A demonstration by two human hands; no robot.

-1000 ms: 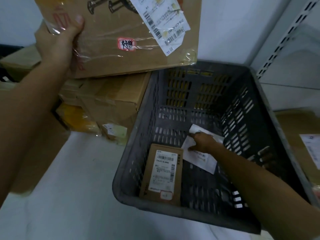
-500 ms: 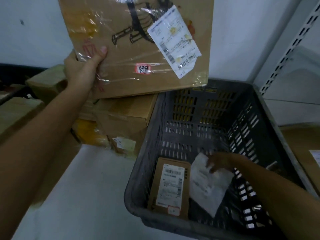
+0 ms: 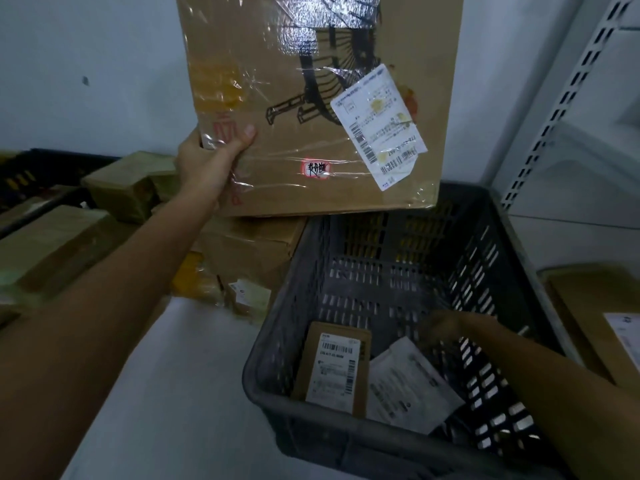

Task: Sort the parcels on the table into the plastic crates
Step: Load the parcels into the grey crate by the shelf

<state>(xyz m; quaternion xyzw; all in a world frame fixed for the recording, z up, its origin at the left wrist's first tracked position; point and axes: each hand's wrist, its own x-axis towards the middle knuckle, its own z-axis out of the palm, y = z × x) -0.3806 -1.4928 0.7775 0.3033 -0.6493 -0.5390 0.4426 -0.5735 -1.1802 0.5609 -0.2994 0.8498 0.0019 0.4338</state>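
Note:
My left hand (image 3: 211, 157) grips the lower left edge of a large taped cardboard box (image 3: 298, 181) with a white shipping label, holding it upright above the back left corner of the dark grey plastic crate (image 3: 311, 420). Inside the crate lie a small brown parcel (image 3: 334, 372) with a white label and a white envelope parcel (image 3: 408, 386) beside it. My right hand (image 3: 440, 327) hovers inside the crate just above the white envelope, dim and blurred, apparently off it.
More cardboard parcels (image 3: 252, 251) are stacked left of the crate, with others (image 3: 52, 251) farther left. A brown parcel (image 3: 595, 317) lies to the crate's right. White table surface (image 3: 166, 393) lies in front; a white shelf upright (image 3: 554, 109) stands at the right.
The white envelope went from my right hand to the crate floor, and that hand lifted off it. The large box in my left hand now sits lower and more central in view.

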